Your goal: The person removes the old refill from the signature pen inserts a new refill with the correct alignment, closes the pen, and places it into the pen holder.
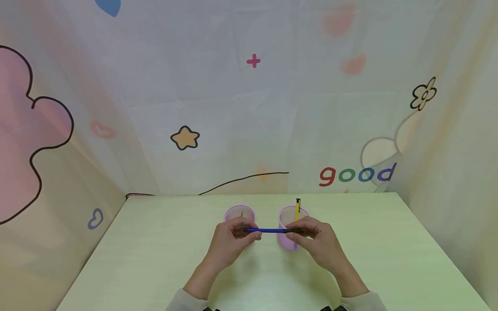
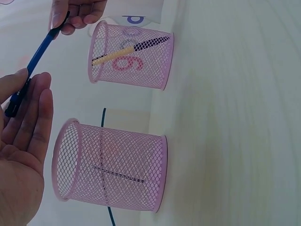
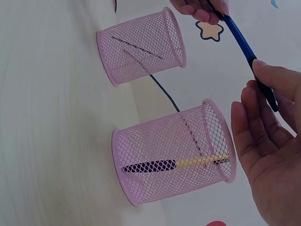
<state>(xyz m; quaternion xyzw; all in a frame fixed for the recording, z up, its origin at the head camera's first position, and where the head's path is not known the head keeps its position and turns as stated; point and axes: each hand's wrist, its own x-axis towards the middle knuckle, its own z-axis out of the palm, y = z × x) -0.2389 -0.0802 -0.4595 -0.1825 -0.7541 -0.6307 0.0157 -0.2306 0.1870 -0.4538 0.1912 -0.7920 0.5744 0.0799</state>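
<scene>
A blue pen [image 1: 272,230] with dark ends is held level between both hands. My left hand [image 1: 229,239] pinches its clip end between thumb and fingers. The other dark end is pinched by my right hand [image 1: 320,242]. Just beyond the hands stand two pink mesh pen cups, upright and partly hidden by them in the head view. In the left cup [image 2: 129,141] leans a thin dark rod [image 2: 120,174]. The right cup [image 3: 160,136] holds a yellow pen [image 1: 297,209] with a black part, its clip end showing above the rim.
Both cups stand on a pale table [image 1: 155,255], with a gap between them. A printed curtain [image 1: 233,129] rises behind the table's back edge and hangs along both sides.
</scene>
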